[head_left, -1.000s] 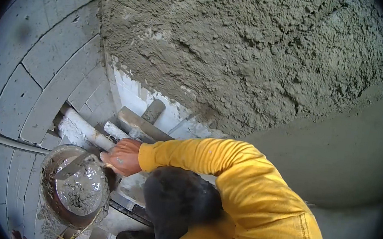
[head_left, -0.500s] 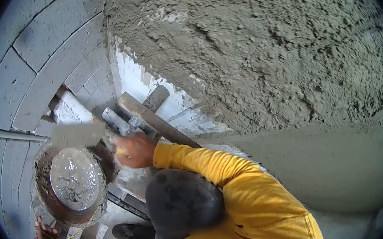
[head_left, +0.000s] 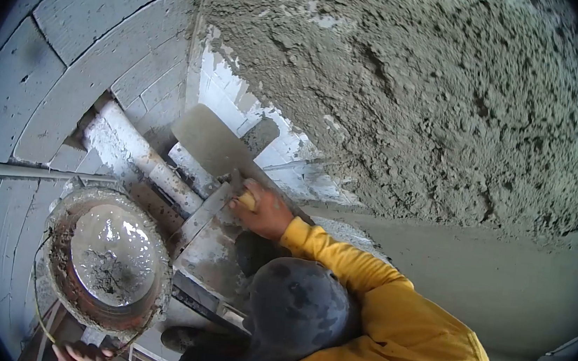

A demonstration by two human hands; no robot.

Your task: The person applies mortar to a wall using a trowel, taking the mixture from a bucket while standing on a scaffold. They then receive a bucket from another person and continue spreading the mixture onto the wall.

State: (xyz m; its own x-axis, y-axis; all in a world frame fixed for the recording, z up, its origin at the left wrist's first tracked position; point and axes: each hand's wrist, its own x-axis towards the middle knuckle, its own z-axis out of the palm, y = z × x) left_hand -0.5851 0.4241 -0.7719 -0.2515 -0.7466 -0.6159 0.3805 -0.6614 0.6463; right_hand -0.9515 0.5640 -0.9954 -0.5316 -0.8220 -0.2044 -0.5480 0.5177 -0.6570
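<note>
My right hand (head_left: 265,210) is closed around the yellowish handle of a trowel (head_left: 212,143). Its broad grey blade lies over the pipework, near the white unplastered strip of wall. At the lower left stands a round bucket (head_left: 160,276), crusted with mortar. Wet grey mix (head_left: 109,246) shines inside it. My left hand (head_left: 84,355) shows at the bottom edge, fingers curled around the bucket's thin handle (head_left: 37,302); part of that hand is cut off by the frame.
Rough wet mortar covers the wall (head_left: 410,101); a smoother band (head_left: 462,276) runs below. Grey blocks (head_left: 117,7) form the left wall. A white pipe (head_left: 140,151) leaves a hole there. My bent knee (head_left: 301,301) is close under my right arm.
My right hand has carried the trowel from above the bucket up and right to the pipes. My left hand has closed on the bucket handle. The bucket appears slightly higher in view.
</note>
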